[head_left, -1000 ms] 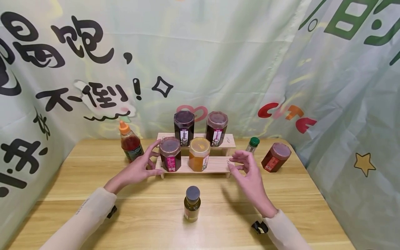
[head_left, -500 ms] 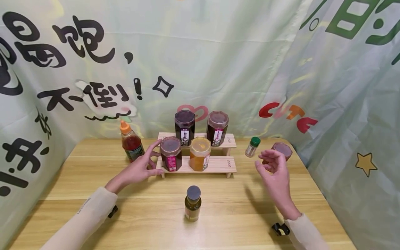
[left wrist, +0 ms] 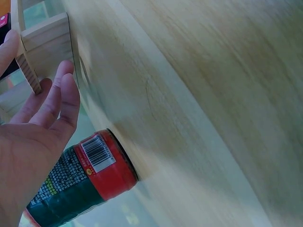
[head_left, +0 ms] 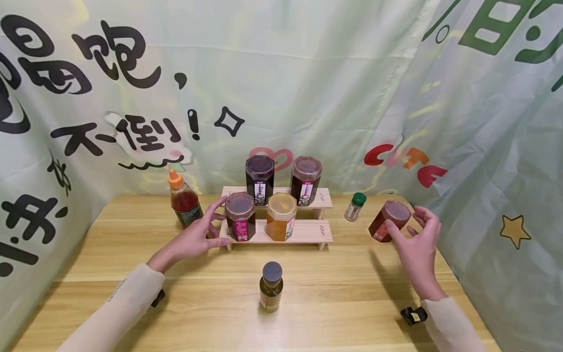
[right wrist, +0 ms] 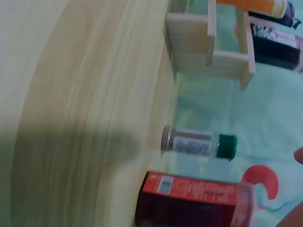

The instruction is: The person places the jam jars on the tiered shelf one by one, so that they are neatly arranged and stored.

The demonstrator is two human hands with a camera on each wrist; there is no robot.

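At the left end of the two-tier wooden rack (head_left: 310,231), my left hand (head_left: 193,239) rests with fingers loosely bent. Its index fingertip is right at a dark jar (head_left: 240,220) with a pink label, and the thumb is at the lower shelf's front corner. The left wrist view shows the fingers (left wrist: 66,99) beside the shelf's end. On the right, my right hand (head_left: 418,249) is spread about a dark red jar (head_left: 387,222) with a red label, thumb overlapping its front and fingers beyond its far side. In the right wrist view, the visible fingers stand apart from this jar's lid (right wrist: 246,203).
The lower shelf also bears an amber jar (head_left: 281,220); two dark jars, one purple-labelled (head_left: 259,181) and one pink-labelled (head_left: 305,183), stand above. Around the rack are an orange-capped sauce bottle (head_left: 184,203), a green-capped shaker (head_left: 355,207) and a grey-capped bottle (head_left: 270,288). Printed cloth encloses the table.
My right hand has moved right, from beside the rack, past the green-capped shaker to the dark red jar. My left hand and the jars have stayed in place.
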